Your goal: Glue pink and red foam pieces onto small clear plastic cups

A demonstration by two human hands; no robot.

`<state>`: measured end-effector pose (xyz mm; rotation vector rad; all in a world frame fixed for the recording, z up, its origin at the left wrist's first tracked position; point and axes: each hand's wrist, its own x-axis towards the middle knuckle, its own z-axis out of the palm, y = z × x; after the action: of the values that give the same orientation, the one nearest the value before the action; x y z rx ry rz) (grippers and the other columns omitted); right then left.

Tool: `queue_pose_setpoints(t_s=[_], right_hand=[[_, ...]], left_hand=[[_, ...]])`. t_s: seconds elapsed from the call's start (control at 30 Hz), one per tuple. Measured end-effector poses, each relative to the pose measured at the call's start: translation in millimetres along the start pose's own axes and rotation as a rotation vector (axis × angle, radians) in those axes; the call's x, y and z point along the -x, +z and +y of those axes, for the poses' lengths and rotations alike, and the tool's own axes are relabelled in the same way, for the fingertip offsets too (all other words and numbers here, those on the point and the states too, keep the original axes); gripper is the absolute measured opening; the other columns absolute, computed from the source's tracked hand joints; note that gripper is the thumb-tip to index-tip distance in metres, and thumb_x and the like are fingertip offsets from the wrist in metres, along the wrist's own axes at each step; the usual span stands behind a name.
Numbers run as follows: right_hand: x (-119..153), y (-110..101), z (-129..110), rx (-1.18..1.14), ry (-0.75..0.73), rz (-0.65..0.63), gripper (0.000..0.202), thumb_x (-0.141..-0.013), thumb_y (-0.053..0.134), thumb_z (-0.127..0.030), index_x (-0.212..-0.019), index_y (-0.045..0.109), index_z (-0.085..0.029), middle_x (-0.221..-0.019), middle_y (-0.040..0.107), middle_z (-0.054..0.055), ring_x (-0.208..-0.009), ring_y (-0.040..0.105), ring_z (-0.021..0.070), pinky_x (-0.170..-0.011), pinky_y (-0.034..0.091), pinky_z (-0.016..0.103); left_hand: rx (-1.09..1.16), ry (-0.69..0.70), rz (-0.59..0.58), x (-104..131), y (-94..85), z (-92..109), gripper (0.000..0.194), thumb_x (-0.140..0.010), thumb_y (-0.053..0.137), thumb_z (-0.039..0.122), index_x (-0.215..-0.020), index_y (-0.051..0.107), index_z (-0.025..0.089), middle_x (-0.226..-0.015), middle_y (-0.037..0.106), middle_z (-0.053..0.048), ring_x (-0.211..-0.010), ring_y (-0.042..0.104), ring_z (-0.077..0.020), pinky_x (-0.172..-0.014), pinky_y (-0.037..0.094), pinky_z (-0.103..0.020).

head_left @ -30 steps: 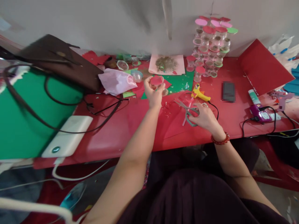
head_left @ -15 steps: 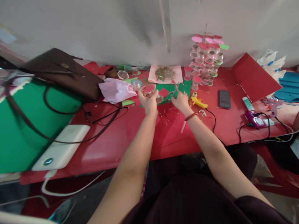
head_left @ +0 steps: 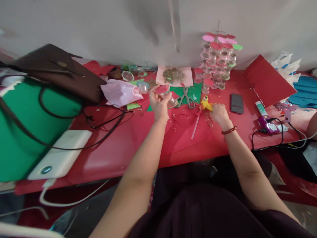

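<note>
Between the fingers and thumb of my left hand is a clear plastic bottle piece topped by a red paper disc. My right hand is closed around the handle of a yellow glue gun, whose nozzle end points away to the left. Grey scissors lie with their handles apart on the green sheet, between my two hands. A clear glue stick rests on the red paper nearer to me.
At the back right stands a stack of clear bottle pieces with coloured discs. A dark phone, a purple power socket and a folded red card are farther right. On the left are a brown bag and a white power bank.
My right hand has let go of the scissors, moved right and taken hold of the glue gun. My left hand still holds the bottle piece, turned slightly.
</note>
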<state>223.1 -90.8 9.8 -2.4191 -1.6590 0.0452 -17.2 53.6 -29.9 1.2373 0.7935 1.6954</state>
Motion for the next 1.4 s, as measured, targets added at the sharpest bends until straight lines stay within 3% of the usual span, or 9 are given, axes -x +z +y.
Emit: queue_pose_setpoints(t_s=[0.2, 0.43, 0.57, 0.63, 0.73, 0.8, 1.03, 1.2, 1.4], right_hand=[[-2, -18, 2, 0.041, -0.002, 0.006, 0.051, -0.086, 0.051, -0.004, -0.136, 0.059, -0.010, -0.117, 0.075, 0.025, -0.100, 0.073, 0.0330, -0.086, 0.056, 0.044], [6, -53, 28, -0.077, 0.149, 0.125, 0.046, -0.087, 0.060, -0.012, -0.133, 0.063, -0.017, -0.102, 0.077, 0.018, -0.095, 0.071, 0.0326, -0.083, 0.051, 0.043], [0, -50, 21, -0.534, 0.178, 0.203, 0.024, -0.086, 0.066, -0.020, -0.110, 0.066, -0.022, -0.087, 0.070, 0.005, -0.082, 0.065, 0.0229, -0.075, 0.050, 0.036], [-2, -44, 7, -0.903, 0.198, 0.123, 0.007, -0.089, 0.064, -0.024, -0.095, 0.060, -0.024, -0.071, 0.059, -0.003, -0.064, 0.055, 0.0147, -0.062, 0.046, 0.028], [-1, -34, -18, -1.592, 0.244, -0.199, 0.030, -0.083, 0.076, -0.034, -0.079, 0.047, -0.025, -0.059, 0.042, -0.010, -0.051, 0.041, 0.0078, -0.052, 0.039, 0.021], [0, -27, -31, -1.753, 0.198, -0.227, 0.041, -0.076, 0.085, -0.034, -0.077, 0.046, -0.025, -0.059, 0.044, -0.010, -0.051, 0.042, 0.0062, -0.049, 0.037, 0.019], [-8, 0, -31, -1.654, 0.149, -0.097, 0.034, -0.077, 0.086, -0.039, -0.092, 0.059, -0.026, -0.063, 0.054, -0.010, -0.055, 0.052, 0.0082, -0.048, 0.037, 0.020], [-10, 7, -25, -1.683, 0.151, -0.113, 0.028, -0.082, 0.084, -0.036, -0.091, 0.059, -0.026, -0.066, 0.055, -0.009, -0.055, 0.053, 0.0074, -0.051, 0.041, 0.022], [-5, 0, -25, -1.636, 0.086, -0.098, 0.027, -0.085, 0.083, -0.036, -0.093, 0.059, -0.026, -0.068, 0.056, -0.008, -0.055, 0.054, 0.0083, -0.052, 0.042, 0.024]], left_hand=[[-0.084, -0.059, -0.148, 13, 10.0, 0, 0.055, -0.079, 0.088, 0.041, -0.125, 0.061, 0.029, -0.116, 0.074, -0.005, -0.108, 0.074, -0.0234, -0.101, 0.059, -0.041], [-0.097, -0.099, -0.272, 23, 17.3, 4, 0.063, -0.072, 0.090, 0.028, -0.129, 0.064, 0.028, -0.112, 0.076, -0.004, -0.098, 0.076, -0.0235, -0.095, 0.061, -0.041], [-0.107, -0.138, -0.374, 25, 17.6, 9, 0.059, -0.069, 0.090, 0.026, -0.124, 0.067, 0.026, -0.119, 0.076, -0.006, -0.102, 0.075, -0.0249, -0.096, 0.061, -0.042], [-0.112, -0.175, -0.435, 25, 16.6, 8, 0.061, -0.068, 0.089, 0.023, -0.124, 0.067, 0.026, -0.124, 0.076, -0.007, -0.104, 0.075, -0.0252, -0.097, 0.061, -0.042], [-0.123, -0.238, -0.510, 26, 14.1, 3, 0.062, -0.071, 0.086, 0.022, -0.129, 0.064, 0.026, -0.127, 0.075, -0.008, -0.103, 0.076, -0.0242, -0.095, 0.061, -0.041], [-0.156, -0.224, -0.557, 26, 12.2, -1, 0.061, -0.074, 0.083, 0.023, -0.131, 0.063, 0.026, -0.127, 0.076, -0.008, -0.104, 0.075, -0.0242, -0.096, 0.061, -0.042], [-0.523, 0.111, -0.556, 28, 3.3, -2, 0.057, -0.080, 0.087, 0.034, -0.131, 0.063, 0.025, -0.139, 0.065, -0.013, -0.130, 0.065, -0.0320, -0.107, 0.057, -0.050], [-0.694, 0.405, -0.513, 30, 1.0, 9, 0.056, -0.085, 0.082, 0.056, -0.128, 0.064, 0.024, -0.147, 0.058, -0.014, -0.147, 0.051, -0.0353, -0.127, 0.039, -0.055], [-0.734, 0.397, -0.482, 34, 2.3, 6, 0.120, -0.070, 0.086, 0.076, -0.165, 0.033, 0.026, -0.171, 0.037, -0.020, -0.161, 0.032, -0.0420, -0.134, 0.024, -0.058]])
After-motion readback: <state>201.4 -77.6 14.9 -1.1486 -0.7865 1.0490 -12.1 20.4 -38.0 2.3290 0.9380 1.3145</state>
